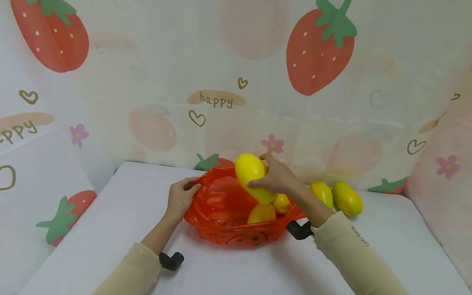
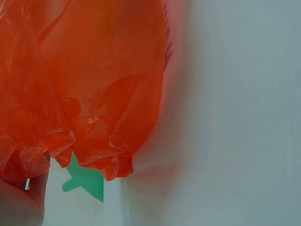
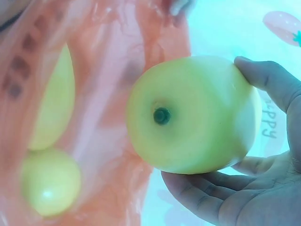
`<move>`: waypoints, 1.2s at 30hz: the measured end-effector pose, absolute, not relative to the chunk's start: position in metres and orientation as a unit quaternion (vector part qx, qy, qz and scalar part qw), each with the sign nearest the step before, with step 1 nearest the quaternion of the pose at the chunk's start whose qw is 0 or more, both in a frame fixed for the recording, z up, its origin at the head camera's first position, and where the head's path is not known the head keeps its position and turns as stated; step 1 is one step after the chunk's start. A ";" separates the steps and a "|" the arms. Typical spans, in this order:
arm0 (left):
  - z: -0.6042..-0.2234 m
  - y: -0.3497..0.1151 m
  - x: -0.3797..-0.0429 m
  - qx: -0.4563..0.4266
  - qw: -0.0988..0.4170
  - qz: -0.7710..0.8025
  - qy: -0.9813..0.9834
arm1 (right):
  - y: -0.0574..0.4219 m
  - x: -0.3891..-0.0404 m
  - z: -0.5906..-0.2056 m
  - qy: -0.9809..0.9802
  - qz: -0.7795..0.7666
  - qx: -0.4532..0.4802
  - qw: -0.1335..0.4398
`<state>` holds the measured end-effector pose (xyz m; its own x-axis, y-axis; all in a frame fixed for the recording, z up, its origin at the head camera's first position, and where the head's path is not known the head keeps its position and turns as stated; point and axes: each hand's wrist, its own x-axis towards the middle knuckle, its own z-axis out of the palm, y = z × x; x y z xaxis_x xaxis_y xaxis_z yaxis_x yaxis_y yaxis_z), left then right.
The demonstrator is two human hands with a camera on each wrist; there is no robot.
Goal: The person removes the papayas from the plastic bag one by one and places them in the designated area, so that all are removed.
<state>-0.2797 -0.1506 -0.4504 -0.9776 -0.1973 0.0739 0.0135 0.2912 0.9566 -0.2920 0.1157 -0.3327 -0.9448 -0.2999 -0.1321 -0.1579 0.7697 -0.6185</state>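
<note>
Only the right wrist view shows me the dark stem of the mango, smooth and yellow, gripped in my right hand above the red bag, which my left hand pinches.

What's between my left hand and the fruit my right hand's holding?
In the head view, the open red bag lies between your left hand and the yellow fruit.
</note>
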 end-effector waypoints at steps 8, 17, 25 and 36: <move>-0.452 -0.150 -0.278 0.063 0.078 -0.600 -0.794 | 0.126 -0.293 -0.324 0.936 -0.310 -0.142 0.085; -0.452 -0.150 -0.277 0.061 0.085 -0.594 -0.798 | 0.137 -0.293 -0.325 0.929 -0.330 -0.153 0.071; -0.452 -0.151 -0.277 0.063 0.085 -0.590 -0.801 | 0.148 -0.291 -0.323 0.922 -0.351 -0.148 0.067; -0.450 -0.151 -0.276 0.063 0.085 -0.587 -0.802 | 0.173 -0.293 -0.310 0.926 -0.350 -0.113 0.078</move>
<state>-0.2756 -0.1513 -0.4497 -0.9776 -0.2008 0.0633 -0.0003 0.3019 0.9533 -0.2933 0.1735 -0.3103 -0.9624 -0.2640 -0.0644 -0.1553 0.7288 -0.6669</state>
